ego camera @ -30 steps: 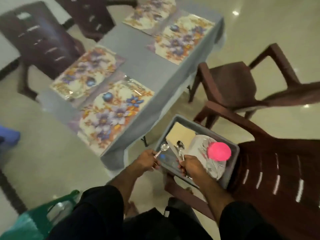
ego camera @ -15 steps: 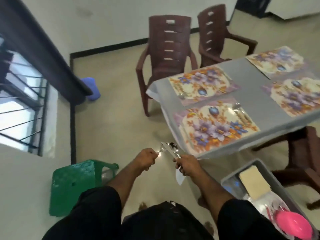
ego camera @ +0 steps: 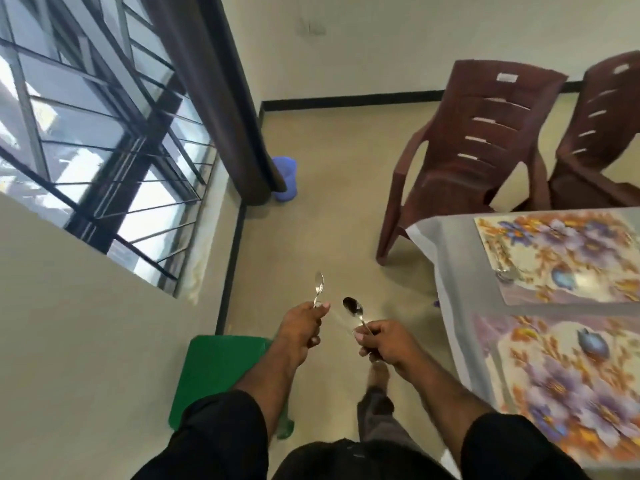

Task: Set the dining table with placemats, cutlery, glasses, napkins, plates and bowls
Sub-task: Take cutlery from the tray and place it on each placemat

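My left hand grips a steel spoon by its handle, bowl pointing up and away. My right hand grips another spoon, and a blurred knife blade seems to show beside it. Both hands hover over the floor, left of the table's corner. The grey-clothed table stands at the right with two floral placemats in view, the far placemat and the near placemat. Cutlery lies on the left part of the far placemat.
Two brown plastic chairs stand behind the table's far side. A green plastic stool sits on the floor below my left arm. A barred window and dark curtain fill the left wall, with a blue object at the curtain's foot.
I have turned left and walked away from the grey bin on the chair, now out of view. Both hands still hold the cutlery, now spread slightly apart near the table's corner.
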